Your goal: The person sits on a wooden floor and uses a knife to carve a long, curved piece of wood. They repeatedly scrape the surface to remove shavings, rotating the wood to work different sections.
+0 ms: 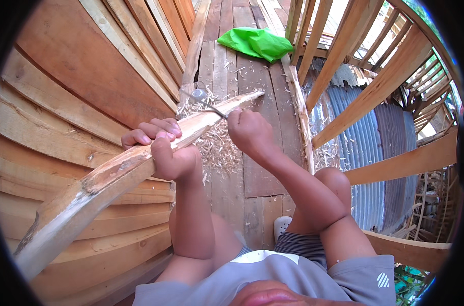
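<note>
Head view: my left hand [165, 153] wraps around the wooden beam [120, 169]; my right hand [250, 133] clenches a thin metal tool [210, 106] across it.

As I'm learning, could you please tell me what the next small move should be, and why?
Probably a light shaving stroke: the right hand holds a knife over the wooden beam, the left hand grips it, and wood shavings lie below.
</note>
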`<state>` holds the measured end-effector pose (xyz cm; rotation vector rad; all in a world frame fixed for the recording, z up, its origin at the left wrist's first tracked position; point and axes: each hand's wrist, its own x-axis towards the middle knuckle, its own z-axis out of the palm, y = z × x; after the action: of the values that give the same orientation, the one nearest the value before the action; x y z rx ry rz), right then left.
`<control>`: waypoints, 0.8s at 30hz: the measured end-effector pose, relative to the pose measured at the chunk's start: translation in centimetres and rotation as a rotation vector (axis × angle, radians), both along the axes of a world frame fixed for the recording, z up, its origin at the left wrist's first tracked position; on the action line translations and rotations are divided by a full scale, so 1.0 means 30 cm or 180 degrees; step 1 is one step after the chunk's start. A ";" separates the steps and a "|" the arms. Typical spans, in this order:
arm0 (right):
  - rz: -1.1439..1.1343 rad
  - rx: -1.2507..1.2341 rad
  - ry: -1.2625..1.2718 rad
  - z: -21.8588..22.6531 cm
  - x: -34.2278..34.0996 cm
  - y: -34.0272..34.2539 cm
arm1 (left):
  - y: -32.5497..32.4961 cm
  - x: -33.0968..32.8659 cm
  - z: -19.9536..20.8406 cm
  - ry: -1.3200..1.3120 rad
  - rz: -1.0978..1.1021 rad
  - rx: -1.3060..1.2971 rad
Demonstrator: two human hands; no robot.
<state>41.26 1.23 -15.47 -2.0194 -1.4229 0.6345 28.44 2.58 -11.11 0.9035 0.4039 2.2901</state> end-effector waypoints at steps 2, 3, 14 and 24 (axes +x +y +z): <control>-0.0034 -0.0155 -0.0105 -0.063 0.026 0.022 | 0.003 -0.008 0.000 -0.0044 -0.0005 -0.0138; -0.0322 -0.0075 0.0083 -0.180 0.126 0.065 | -0.002 0.015 0.005 -0.0093 -0.0088 -0.0152; -0.0442 -0.0301 0.0373 -0.205 0.173 0.121 | 0.014 0.033 0.037 -0.0186 0.0038 -0.0123; 0.0065 -0.0084 0.0272 -0.054 0.040 0.078 | 0.023 0.004 0.044 0.0039 -0.0022 -0.0018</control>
<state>42.45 3.56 -17.07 -1.9759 -1.3933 0.7429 28.57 3.29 -9.79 0.9154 0.4116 2.2770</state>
